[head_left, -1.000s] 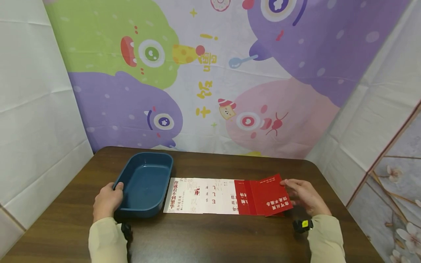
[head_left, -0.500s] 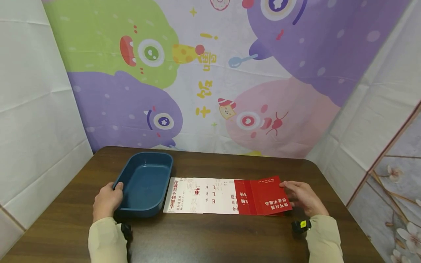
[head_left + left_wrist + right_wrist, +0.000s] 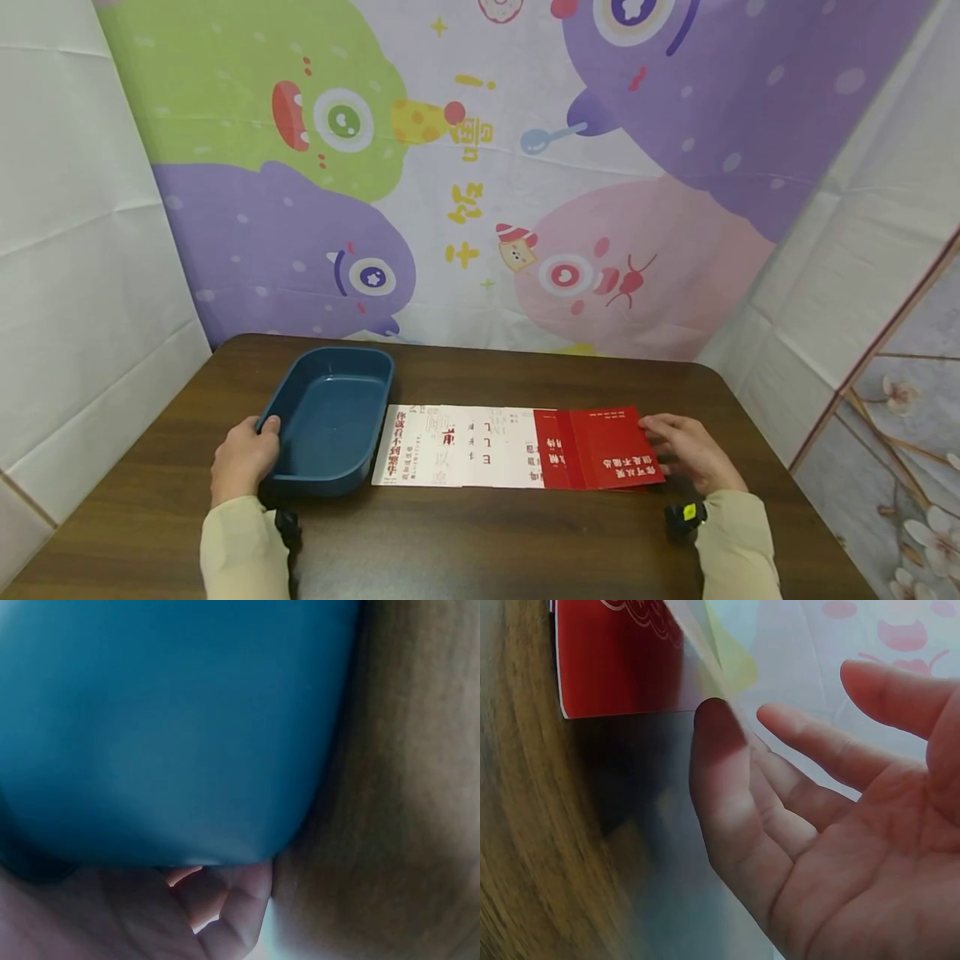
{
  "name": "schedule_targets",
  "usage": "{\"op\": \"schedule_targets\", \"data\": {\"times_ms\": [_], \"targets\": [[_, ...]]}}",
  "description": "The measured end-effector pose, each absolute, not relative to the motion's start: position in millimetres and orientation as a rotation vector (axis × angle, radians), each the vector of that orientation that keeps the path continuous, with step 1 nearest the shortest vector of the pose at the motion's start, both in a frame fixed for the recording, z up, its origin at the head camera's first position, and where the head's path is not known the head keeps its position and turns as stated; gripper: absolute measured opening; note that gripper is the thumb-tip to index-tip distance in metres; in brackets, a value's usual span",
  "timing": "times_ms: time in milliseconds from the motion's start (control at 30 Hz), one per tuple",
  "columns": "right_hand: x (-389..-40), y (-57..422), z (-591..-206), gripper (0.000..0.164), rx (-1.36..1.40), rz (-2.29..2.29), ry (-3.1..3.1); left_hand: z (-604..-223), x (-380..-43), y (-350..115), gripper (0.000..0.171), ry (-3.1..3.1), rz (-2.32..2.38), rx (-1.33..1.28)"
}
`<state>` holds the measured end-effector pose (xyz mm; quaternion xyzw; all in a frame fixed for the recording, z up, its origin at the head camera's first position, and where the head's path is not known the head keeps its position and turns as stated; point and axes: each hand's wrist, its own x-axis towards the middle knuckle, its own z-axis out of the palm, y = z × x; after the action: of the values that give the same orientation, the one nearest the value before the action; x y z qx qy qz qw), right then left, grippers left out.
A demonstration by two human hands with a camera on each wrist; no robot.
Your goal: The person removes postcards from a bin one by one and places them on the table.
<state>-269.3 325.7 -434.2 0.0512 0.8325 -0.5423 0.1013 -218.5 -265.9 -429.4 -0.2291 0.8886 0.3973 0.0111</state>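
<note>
My left hand grips the near-left side of a deep blue rectangular tub, its thumb over the rim. In the left wrist view the tub's wall fills most of the picture, with curled fingers beneath it. A flat strip of printed cards runs rightward from the tub, white at first, then red. Whether the pieces are joined cannot be told. At its right end, my right hand touches the edge of a red card. In the right wrist view one fingertip meets a raised card edge, the thumb apart.
All of this lies on a dark brown wooden table. Behind it hangs a cloth with cartoon monsters, and pale panels stand at both sides. A dark device is strapped on the right wrist.
The red card at the right end has turned and lowered, lining up more closely with the strip. My right hand has shifted slightly left. The left hand and tub have stayed put.
</note>
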Motion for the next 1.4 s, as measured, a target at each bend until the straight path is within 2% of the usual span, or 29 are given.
{"op": "schedule_targets", "data": {"times_ms": [1400], "targets": [[-266.9,327.6,-432.9,0.054,0.184,-1.516,2.472,-430.7,-217.1,-266.6,0.063,2.799,1.241,-0.689]]}}
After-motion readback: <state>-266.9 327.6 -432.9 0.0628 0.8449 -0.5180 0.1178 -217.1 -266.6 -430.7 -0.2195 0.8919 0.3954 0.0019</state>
